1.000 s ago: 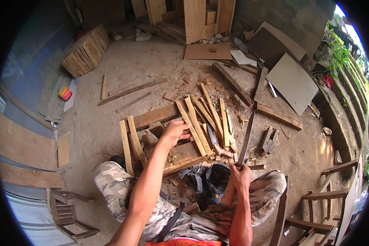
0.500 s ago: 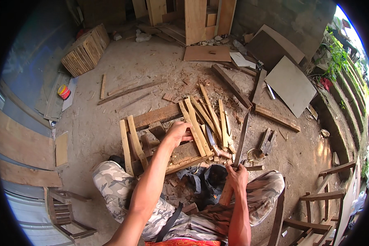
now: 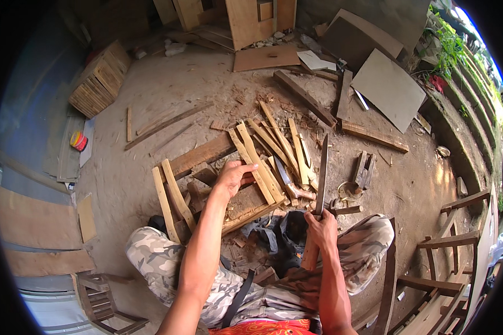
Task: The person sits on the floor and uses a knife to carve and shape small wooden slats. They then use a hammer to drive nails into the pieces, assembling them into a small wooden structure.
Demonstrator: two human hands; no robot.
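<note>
In my right hand (image 3: 321, 228) is the wooden handle of a machete (image 3: 322, 173), its long dark blade pointing up and away from me. My left hand (image 3: 233, 177) grips the edge of a pale wooden slat (image 3: 257, 177), the index finger lying across its face; the lower fingers are partly hidden. That slat rests next to another on a low wooden frame (image 3: 204, 155) before my knees. Two more slats (image 3: 176, 192) lean on the frame's left side. To the right, a knife (image 3: 288, 181) with a wooden handle lies by a bundle of narrow slats (image 3: 285, 144).
Dark beams (image 3: 374, 137) and a grey board (image 3: 388, 89) lie at the far right. A wooden clamp-like block (image 3: 364, 170) sits right of the machete. Chair frames (image 3: 450, 243) stand at the right edge. A red-yellow tub (image 3: 79, 140) and stacked wood (image 3: 100, 78) are at the left.
The whole view has shifted, moving most things left and up in the picture. My left index finger now shows across the slat's face. The right hand keeps its hold on the machete.
</note>
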